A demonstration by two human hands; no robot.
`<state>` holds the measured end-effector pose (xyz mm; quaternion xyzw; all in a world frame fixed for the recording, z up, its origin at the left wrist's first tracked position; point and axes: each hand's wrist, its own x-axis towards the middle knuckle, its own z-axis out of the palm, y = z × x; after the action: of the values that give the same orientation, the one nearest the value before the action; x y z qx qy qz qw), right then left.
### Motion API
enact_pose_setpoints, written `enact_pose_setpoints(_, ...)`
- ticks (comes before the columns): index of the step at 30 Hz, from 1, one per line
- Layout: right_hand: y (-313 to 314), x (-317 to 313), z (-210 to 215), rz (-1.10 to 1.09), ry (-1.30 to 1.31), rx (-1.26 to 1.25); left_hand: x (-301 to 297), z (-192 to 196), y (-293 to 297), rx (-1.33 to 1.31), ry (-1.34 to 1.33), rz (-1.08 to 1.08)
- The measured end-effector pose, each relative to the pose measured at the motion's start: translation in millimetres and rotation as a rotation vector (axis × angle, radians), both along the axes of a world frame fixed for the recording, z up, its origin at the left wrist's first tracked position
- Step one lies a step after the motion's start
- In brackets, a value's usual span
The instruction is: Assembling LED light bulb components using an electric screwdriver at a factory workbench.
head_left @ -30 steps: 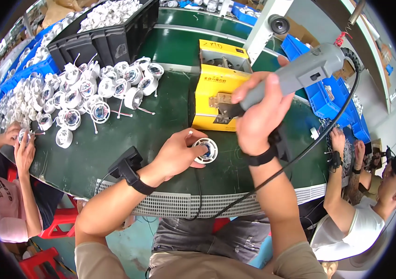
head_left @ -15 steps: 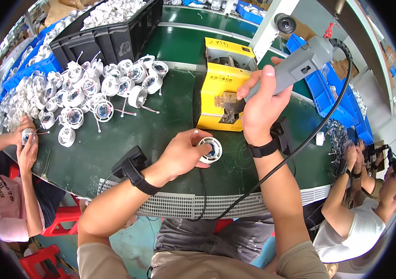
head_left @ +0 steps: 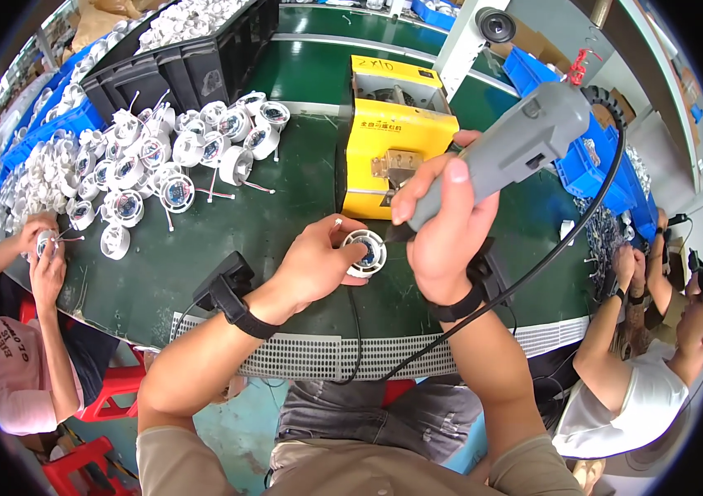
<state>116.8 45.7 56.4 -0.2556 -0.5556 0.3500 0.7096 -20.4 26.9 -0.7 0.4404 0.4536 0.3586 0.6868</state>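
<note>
My left hand point(head_left: 312, 263) rests low over the green table, its fingers closed round a white round housing point(head_left: 381, 255). Inside the housing's ring a dark blue circuit board shows, with the thumb over part of it. In my right hand point(head_left: 451, 248) is a grey electric screwdriver point(head_left: 510, 136), tilted with its dark tip down toward the housing's right side. The tip looks close to the ring; whether it touches cannot be told. Just beyond both hands stands a yellow screw feeder point(head_left: 361, 169) with a metal block on its front.
Many white housings with wires point(head_left: 176, 194) are heaped at left. Behind them stands a black crate point(head_left: 194, 74). Blue bins point(head_left: 583, 178) line the right side. The screwdriver's black cable point(head_left: 525, 273) crosses my right forearm. Co-workers sit at both sides.
The screwdriver has come away from the feeder's front, down and toward me, and its tip is now near the housing. My left hand still holds the housing.
</note>
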Motion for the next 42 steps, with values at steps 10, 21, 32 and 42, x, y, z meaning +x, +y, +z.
enact_pose_setpoints(10, -11.7, -9.4, -10.4, 0.083, 0.018, -0.055, 0.9, 4.9, -2.3, 0.03, 0.012, 0.027)
enact_pose_setpoints(21, -8.2, -2.6, -27.0, 0.226, 0.011, -0.005, 3.5, 3.4, -1.1, 0.072, 0.052, 0.021)
enact_pose_setpoints(32, -5.7, 19.1, -35.1, 0.234, -0.05, -0.02, -38.3, 27.1, 6.0, 0.786, 0.852, 0.198)
enact_pose_setpoints(42, 40.1, 304.6, -47.7, -1.731, -0.849, -0.072, -81.8, 24.4, 29.2, 1.114, 1.277, 0.635)
